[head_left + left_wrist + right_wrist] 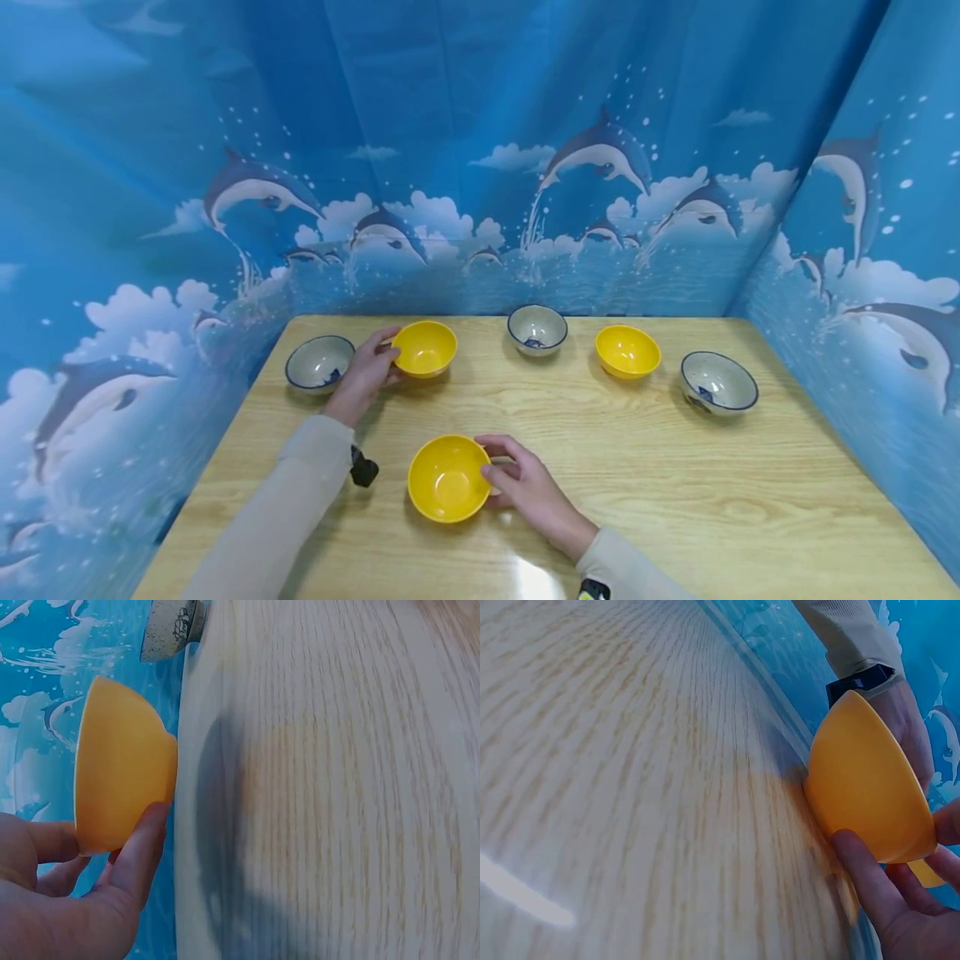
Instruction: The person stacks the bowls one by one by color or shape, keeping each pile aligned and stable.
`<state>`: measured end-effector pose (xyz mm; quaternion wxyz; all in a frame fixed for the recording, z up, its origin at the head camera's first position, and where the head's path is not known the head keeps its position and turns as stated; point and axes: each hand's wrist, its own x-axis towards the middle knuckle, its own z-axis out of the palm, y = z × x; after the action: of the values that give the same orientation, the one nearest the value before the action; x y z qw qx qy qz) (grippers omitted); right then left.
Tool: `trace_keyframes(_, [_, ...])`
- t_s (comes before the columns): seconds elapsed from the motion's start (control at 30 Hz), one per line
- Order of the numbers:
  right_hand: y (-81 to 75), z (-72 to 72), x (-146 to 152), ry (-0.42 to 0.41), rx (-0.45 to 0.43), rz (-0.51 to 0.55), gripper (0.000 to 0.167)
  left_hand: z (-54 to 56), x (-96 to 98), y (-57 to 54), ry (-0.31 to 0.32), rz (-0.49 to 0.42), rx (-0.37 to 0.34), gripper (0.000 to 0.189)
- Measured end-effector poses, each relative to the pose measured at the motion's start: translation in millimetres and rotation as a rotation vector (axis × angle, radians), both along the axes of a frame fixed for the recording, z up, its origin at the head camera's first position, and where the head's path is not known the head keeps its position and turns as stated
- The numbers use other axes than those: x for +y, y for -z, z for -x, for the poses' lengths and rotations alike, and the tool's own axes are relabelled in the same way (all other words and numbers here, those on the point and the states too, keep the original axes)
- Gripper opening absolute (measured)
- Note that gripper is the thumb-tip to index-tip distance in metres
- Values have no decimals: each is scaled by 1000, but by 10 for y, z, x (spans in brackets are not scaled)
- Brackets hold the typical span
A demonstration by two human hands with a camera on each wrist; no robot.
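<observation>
My left hand [367, 371] pinches the left rim of a yellow bowl [425, 350] near the back of the table. In the left wrist view that yellow bowl [124, 769] shows from the side, thumb and fingers at its near end and a shadow on the wood beside it. Toward the front, my right hand [528, 487] grips the right side of another yellow bowl [450, 479]. The right wrist view has this bowl [866, 784] side-on, fingers against its wall and rim. Whether either bowl touches the table, I cannot tell exactly.
Along the back stand a grey blue-rimmed bowl [320, 364] left of my left hand, a second grey bowl [537, 330], a third yellow bowl [628, 352] and another grey bowl [718, 383] at right. A dolphin-print curtain [465, 167] borders the wooden table [660, 492].
</observation>
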<state>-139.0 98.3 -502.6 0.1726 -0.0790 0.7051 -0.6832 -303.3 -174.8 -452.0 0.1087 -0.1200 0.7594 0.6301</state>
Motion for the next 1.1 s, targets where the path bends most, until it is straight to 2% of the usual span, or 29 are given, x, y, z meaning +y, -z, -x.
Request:
trace_keyframes(0.43, [-8,17,6,17,-14,5,48,-100,-98,-126,129,47,11,51])
trace_keyframes(0.6, [-19,15,0,25,-14,3,48,-163,-116,-163,196,68,-5,50])
trace_keyframes(0.77, [-22,13,0,21,-12,8,49,-214,-141,-196,255,108,9,52])
trace_keyframes(1.1, [-13,17,13,8,-17,22,49,-359,-236,-265,340,153,-6,50])
